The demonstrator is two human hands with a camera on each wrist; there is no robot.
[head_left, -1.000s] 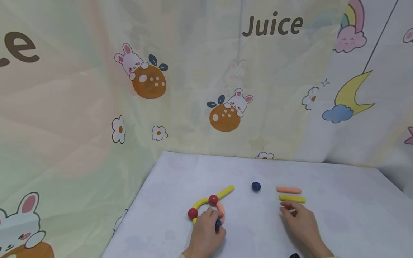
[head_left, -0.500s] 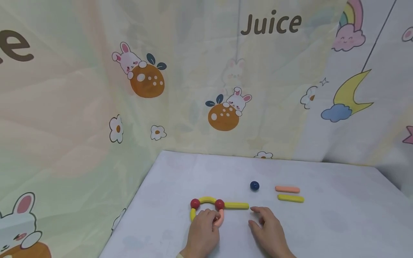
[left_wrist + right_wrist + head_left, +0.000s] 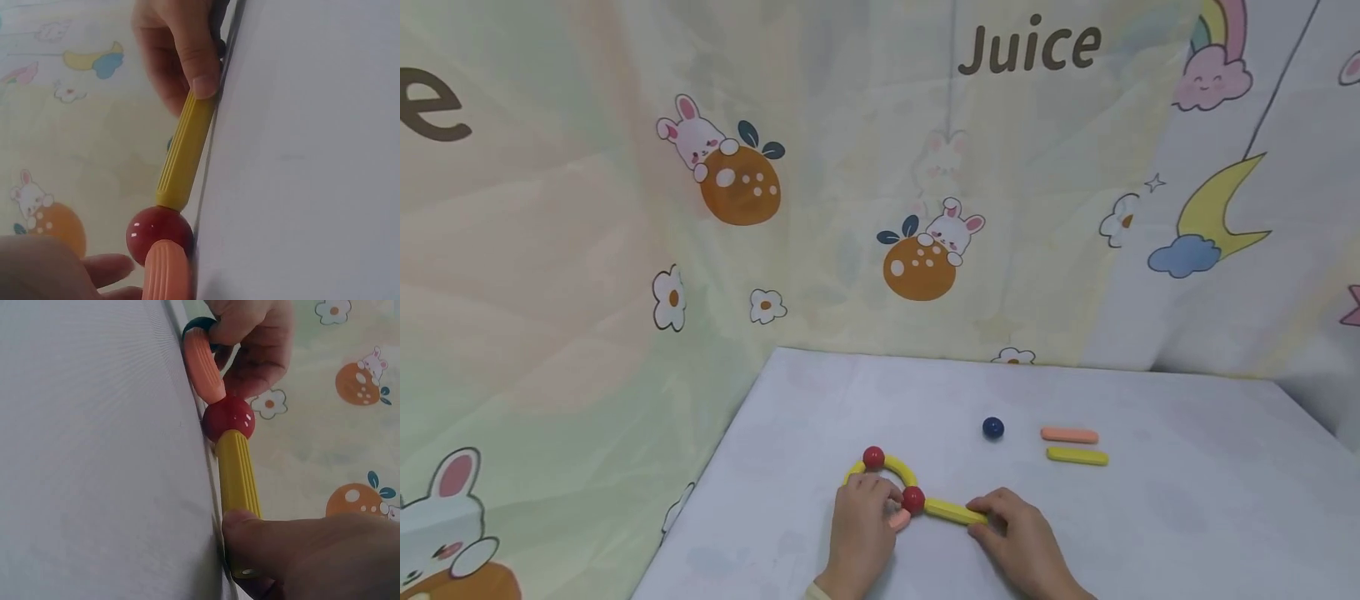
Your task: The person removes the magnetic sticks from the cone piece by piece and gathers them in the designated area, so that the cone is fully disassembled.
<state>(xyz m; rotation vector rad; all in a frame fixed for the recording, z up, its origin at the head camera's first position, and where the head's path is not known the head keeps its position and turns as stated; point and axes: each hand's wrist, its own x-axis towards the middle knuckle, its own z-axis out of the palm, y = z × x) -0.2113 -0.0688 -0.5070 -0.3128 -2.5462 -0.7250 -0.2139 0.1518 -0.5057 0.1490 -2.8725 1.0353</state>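
Observation:
A ring of magnetic building pieces lies on the table, partly under my left hand (image 3: 859,525). A curved yellow stick (image 3: 901,469) joins its two red balls, the far ball (image 3: 873,457) and the right ball (image 3: 913,499). A curved salmon stick (image 3: 203,365) runs from the right ball to a dark blue ball (image 3: 199,325), where my left hand grips with its thumb on the ball. From the right red ball a straight yellow stick (image 3: 951,511) points right. My right hand (image 3: 1026,537) pinches that stick's outer end between thumb and fingers. My left hand hides the ring's near side.
A loose dark blue ball (image 3: 993,428) sits farther back on the white table (image 3: 1187,483). To its right lie a straight salmon stick (image 3: 1070,435) and a straight yellow stick (image 3: 1077,456), side by side. A printed cloth (image 3: 820,167) hangs behind the table.
My right hand has moved left from beside the loose sticks to the attached yellow stick and now pinches it. The ring has turned clockwise, its straight stick swinging from up-right to slightly down-right.

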